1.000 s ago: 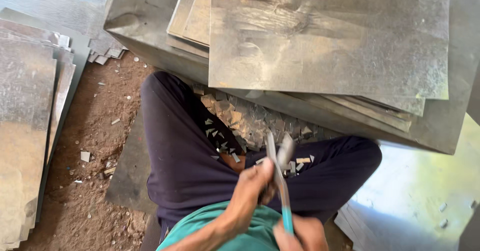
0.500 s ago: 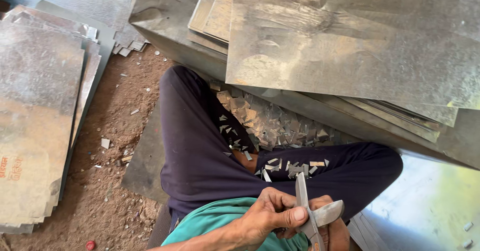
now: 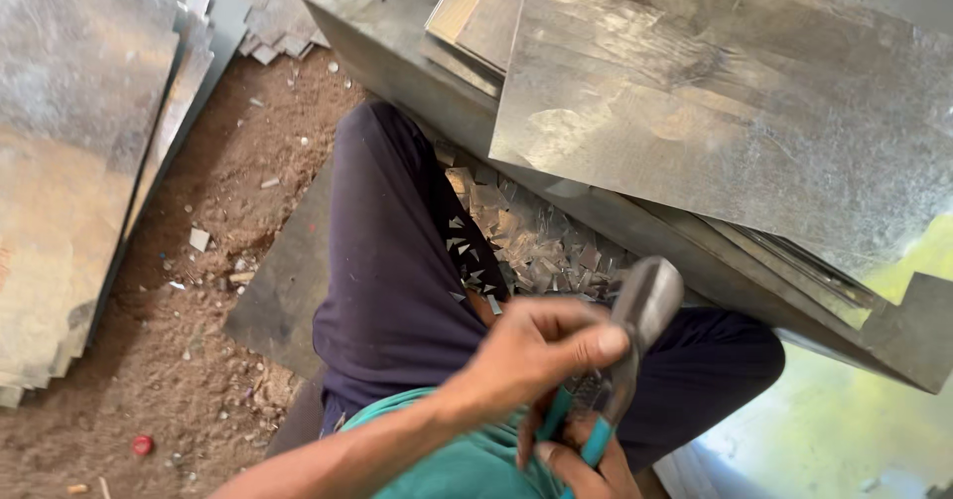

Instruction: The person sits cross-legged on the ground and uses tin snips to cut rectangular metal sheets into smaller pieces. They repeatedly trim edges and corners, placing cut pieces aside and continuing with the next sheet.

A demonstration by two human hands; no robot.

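Stacked grey metal sheets (image 3: 735, 132), scattered offcuts (image 3: 526, 246), sandy dirt floor (image 3: 228, 221).

No packages, labels, signs or screens show anywhere in this view.
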